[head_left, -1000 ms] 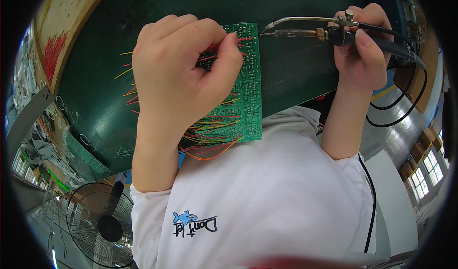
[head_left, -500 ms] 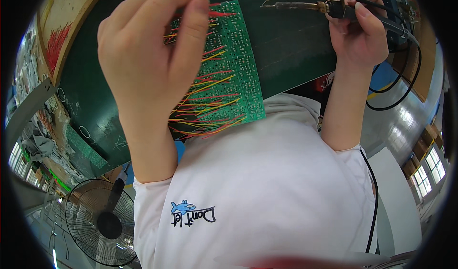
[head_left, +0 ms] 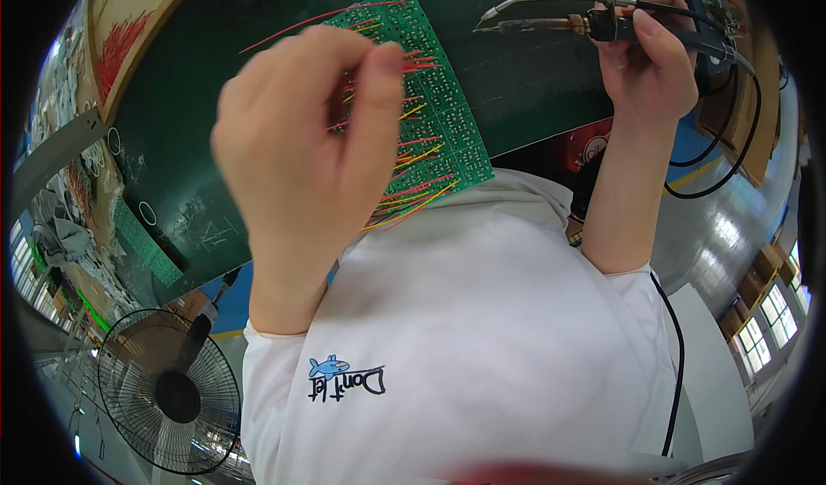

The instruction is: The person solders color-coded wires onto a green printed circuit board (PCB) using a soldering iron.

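My left hand [head_left: 301, 132] is closed over the left part of a green circuit board [head_left: 452, 111]. Its fingertips curl out of sight, so what they pinch does not show. Rows of red and yellow wires [head_left: 417, 160] stick out of the board, partly covered by this hand. One long red wire [head_left: 297, 26] reaches out past the board's far left corner. My right hand [head_left: 650, 64] grips a soldering iron [head_left: 602, 26] with a curved metal tube [head_left: 542, 0] clamped along it. The iron's tip points left, held apart from the board.
A dark green tabletop [head_left: 525, 89] lies beneath. At the far left, a wooden-edged tray [head_left: 151, 42] holds red wires. Another green board strip [head_left: 148, 242] rests by the table's left edge. A fan [head_left: 176, 396] stands at lower left. Black cables [head_left: 731, 171] loop at the right.
The circuit board has turned slightly, its near corner shifting right and away from me. My left hand has moved right and nearer. The long red wire now shows. The soldering iron has barely moved.
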{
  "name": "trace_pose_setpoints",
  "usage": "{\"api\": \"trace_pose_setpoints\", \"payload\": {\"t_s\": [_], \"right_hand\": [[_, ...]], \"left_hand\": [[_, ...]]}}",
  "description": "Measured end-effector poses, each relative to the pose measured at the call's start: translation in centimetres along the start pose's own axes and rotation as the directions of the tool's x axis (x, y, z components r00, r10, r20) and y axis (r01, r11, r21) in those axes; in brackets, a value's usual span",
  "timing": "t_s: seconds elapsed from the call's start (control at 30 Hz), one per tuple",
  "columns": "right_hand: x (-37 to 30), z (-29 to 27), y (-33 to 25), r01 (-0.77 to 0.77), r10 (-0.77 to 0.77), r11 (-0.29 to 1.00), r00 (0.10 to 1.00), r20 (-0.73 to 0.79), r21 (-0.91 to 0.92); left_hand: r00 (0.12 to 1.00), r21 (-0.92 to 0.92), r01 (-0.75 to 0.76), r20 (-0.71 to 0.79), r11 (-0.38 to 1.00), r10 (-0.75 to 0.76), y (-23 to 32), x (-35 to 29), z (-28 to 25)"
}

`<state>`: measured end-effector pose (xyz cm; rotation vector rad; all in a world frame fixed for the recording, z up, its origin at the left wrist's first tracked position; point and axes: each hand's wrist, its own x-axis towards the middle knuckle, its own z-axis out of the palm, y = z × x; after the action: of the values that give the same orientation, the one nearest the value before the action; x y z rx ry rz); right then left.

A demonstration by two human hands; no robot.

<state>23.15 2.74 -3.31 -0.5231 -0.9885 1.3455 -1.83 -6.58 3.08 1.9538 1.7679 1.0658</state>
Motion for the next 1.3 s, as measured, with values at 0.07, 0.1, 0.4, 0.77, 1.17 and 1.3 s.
{"api": "trace_pose_setpoints", "payload": {"t_s": [0.07, 0.1, 0.4, 0.77, 1.17, 1.3], "right_hand": [[0.6, 1.0, -2.0, -0.062, 0.063, 0.997, 0.997, 0.044, -0.038], [0.8, 1.2, -2.6, -0.126, 0.132, 0.990, 0.987, 0.087, -0.070], [0.5, -2.5, 0.0, -0.146, 0.167, 0.984, 0.956, 0.242, -0.103], [0.0, -0.8, -0.7, -0.143, 0.186, 0.966, 0.963, 0.195, -0.215], [-0.2, -1.0, -0.7, -0.106, 0.168, 0.954, 0.963, 0.209, -0.280], [-0.1, -0.9, -0.6, -0.118, 0.179, 0.957, 0.959, 0.219, -0.265]], "left_hand": [[0.996, 0.021, -0.008, 0.087, 1.000, 0.006, -0.9, 0.3, 1.7], [0.998, 0.054, -0.036, 0.057, 0.998, 0.033, -1.6, 0.4, 2.7], [0.997, 0.137, -0.030, -0.066, 0.990, 0.039, -2.4, -0.2, 3.6], [0.998, 0.129, -0.031, -0.052, 0.991, 0.038, -2.8, 0.1, 3.9], [0.998, 0.129, -0.018, -0.057, 0.992, 0.025, -2.7, 0.0, 3.8], [0.997, 0.127, -0.046, -0.049, 0.991, 0.052, -3.0, 0.0, 3.9]]}}
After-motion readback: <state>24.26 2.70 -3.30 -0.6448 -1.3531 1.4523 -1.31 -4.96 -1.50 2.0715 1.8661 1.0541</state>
